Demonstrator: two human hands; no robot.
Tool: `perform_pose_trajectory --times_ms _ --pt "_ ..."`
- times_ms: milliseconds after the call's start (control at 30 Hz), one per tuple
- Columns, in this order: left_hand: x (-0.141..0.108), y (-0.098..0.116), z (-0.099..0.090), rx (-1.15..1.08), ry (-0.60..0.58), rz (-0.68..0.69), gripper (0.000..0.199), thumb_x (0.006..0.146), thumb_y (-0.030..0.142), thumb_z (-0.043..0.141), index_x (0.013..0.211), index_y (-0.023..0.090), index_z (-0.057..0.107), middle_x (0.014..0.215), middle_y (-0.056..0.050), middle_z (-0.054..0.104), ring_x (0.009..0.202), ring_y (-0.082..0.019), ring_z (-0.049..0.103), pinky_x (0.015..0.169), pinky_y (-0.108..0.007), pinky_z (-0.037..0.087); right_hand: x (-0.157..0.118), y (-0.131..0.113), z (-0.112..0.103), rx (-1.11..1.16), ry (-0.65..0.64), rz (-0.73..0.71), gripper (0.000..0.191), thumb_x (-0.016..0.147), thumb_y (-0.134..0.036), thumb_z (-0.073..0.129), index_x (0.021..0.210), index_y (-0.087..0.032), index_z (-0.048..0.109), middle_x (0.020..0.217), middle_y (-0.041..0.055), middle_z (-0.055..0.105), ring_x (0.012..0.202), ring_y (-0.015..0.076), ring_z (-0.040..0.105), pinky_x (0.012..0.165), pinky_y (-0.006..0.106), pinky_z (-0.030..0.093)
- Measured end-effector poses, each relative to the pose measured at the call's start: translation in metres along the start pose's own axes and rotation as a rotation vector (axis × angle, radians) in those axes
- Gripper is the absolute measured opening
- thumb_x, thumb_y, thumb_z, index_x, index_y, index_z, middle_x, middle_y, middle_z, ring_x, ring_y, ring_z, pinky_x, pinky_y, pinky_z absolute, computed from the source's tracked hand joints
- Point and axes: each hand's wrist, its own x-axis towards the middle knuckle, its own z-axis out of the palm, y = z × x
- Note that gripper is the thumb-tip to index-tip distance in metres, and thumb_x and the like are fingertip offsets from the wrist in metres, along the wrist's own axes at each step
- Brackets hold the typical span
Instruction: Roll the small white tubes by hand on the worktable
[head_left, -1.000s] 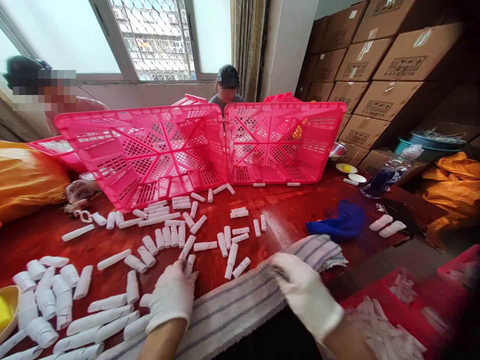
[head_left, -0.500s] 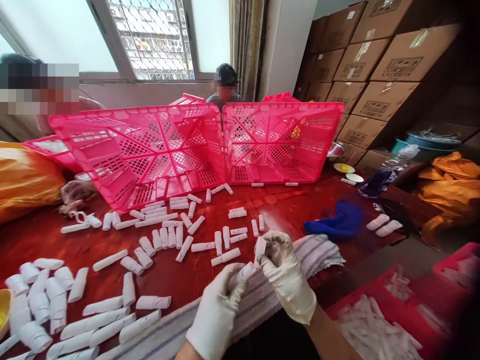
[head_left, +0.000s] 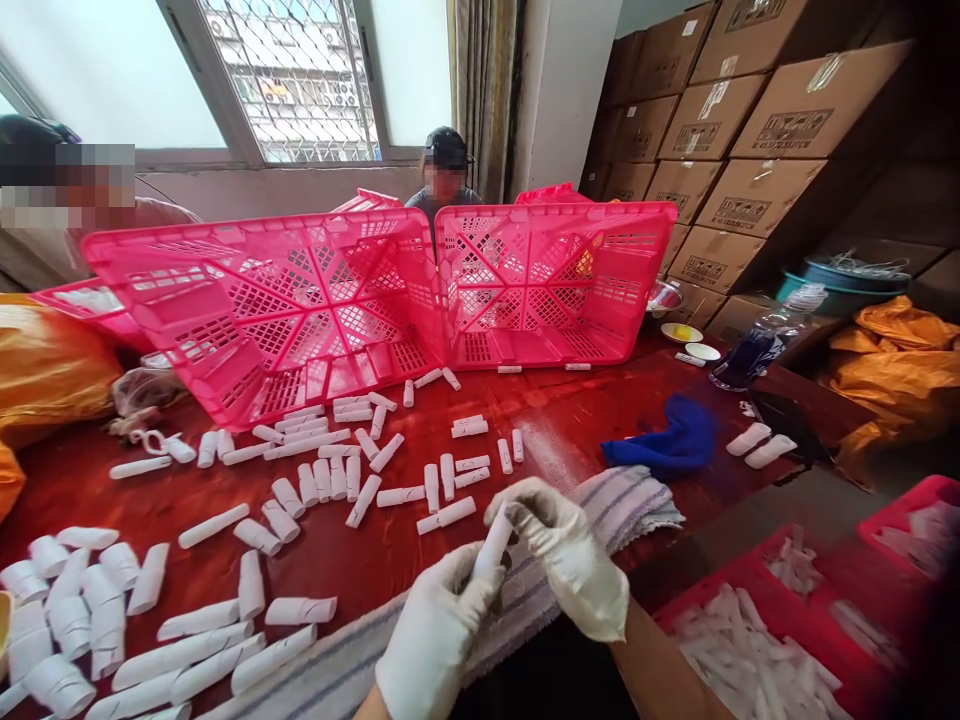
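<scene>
The left hand (head_left: 439, 635), in a white glove, is closed around the lower part of a white roll (head_left: 492, 548), thumb uppermost. The right hand (head_left: 568, 560), likewise gloved, pinches the upper end of the same roll between bent fingers. The roll is tilted, held above a striped towel (head_left: 630, 505) that runs along the near edge of the red table (head_left: 559, 445). Just beyond the hands lie short white tubes (head_left: 446, 515), some end to end, some side by side, many with dark marks; these extend leftward into a scattered group. At near left, thicker white tubes (head_left: 184, 655) lie heaped and in slanting rows. To the right of the hands, a crumpled blue cloth (head_left: 667, 438) rests near the towel's far end, with two white pieces (head_left: 759, 446) farther right. A bottle of dark liquid (head_left: 765, 340) stands near two small dishes (head_left: 682, 333). Lower right, red bins (head_left: 817, 622) contain loose white pieces. Across the table, two pink baskets (head_left: 622, 275) stand on their sides, openings toward the viewer. Behind them sits one person (head_left: 448, 185); another (head_left: 146, 215) is at far left. Stacked cartons (head_left: 780, 190) occupy the right background.
</scene>
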Motion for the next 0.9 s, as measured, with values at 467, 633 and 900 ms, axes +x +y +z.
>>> perform_pose_trajectory --times_ms 467,633,900 --pt "-0.006 -0.004 -0.005 -0.658 -0.480 -0.215 0.036 0.081 0.050 0.062 0.082 0.017 0.046 0.056 0.009 0.032 0.039 0.000 0.013 0.039 -0.016 0.012 -0.014 0.001 -0.014 -0.093 -0.129 -0.164 0.029 0.083 -0.049 0.061 0.077 -0.021 0.063 0.091 0.0048 0.062 0.082 0.0179 0.059 0.076 0.029 0.049" --pt "-0.001 -0.020 0.030 -0.564 -0.495 -0.210 0.045 0.077 0.061 0.060 0.077 0.019 0.044 0.054 0.009 0.034 0.035 -0.001 0.015 0.037 -0.018 0.015 -0.042 0.020 -0.020 -0.051 -0.035 0.061 0.031 0.081 -0.050 0.063 0.076 -0.020 0.062 0.104 0.0059 0.064 0.064 0.0122 0.056 0.059 0.024 0.048" --pt "0.025 -0.007 -0.007 0.927 0.173 0.344 0.026 0.085 0.026 0.054 0.109 0.019 0.063 0.104 -0.013 0.066 0.096 -0.027 0.061 0.084 -0.040 0.047 -0.081 0.040 -0.110 -0.649 0.397 0.205 0.019 0.066 -0.034 0.069 0.065 -0.025 0.053 0.056 -0.0013 0.058 0.053 0.0191 0.056 0.053 0.030 0.045"
